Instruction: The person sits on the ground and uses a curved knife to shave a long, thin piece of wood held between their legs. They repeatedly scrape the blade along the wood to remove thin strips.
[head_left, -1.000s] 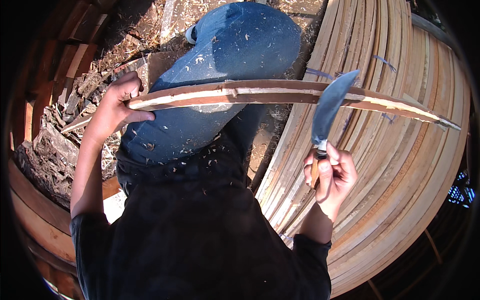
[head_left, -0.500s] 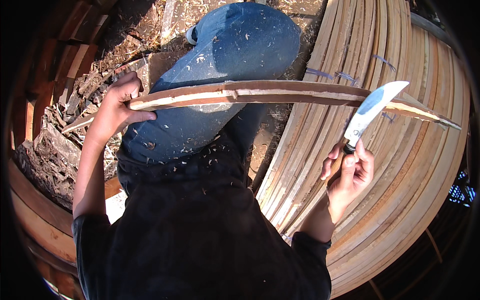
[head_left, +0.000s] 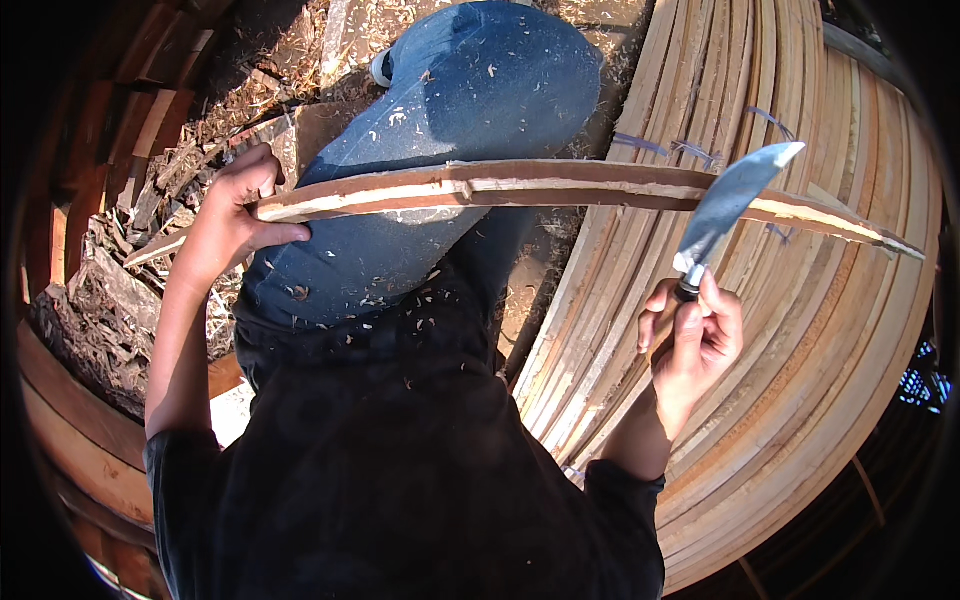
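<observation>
Across my blue-jeaned thigh lies a long wooden strip (head_left: 560, 183), brown on its outer faces with a pale cut band along it. My left hand (head_left: 243, 205) grips it near its left end, thumb toward me and fingers over the far side. In my right hand (head_left: 700, 335), a knife (head_left: 728, 212) is held by its handle, its broad curved blade pointing up and to the right. The blade overlaps the strip's right part in the view; whether they touch I cannot tell. The strip's right end tapers to a point.
A wide stack of pale wooden slats (head_left: 780, 400), with bits of purple tie (head_left: 695, 152), spreads along my right. Bark scraps and chips (head_left: 110, 300) cover the ground at left, beside stacked reddish boards (head_left: 135, 130). Curled shavings dot my jeans (head_left: 490, 90) and black shirt.
The knife has shifted slightly left and its blade has turned, now looking darker. My left hand and the wooden strip have hardly moved.
</observation>
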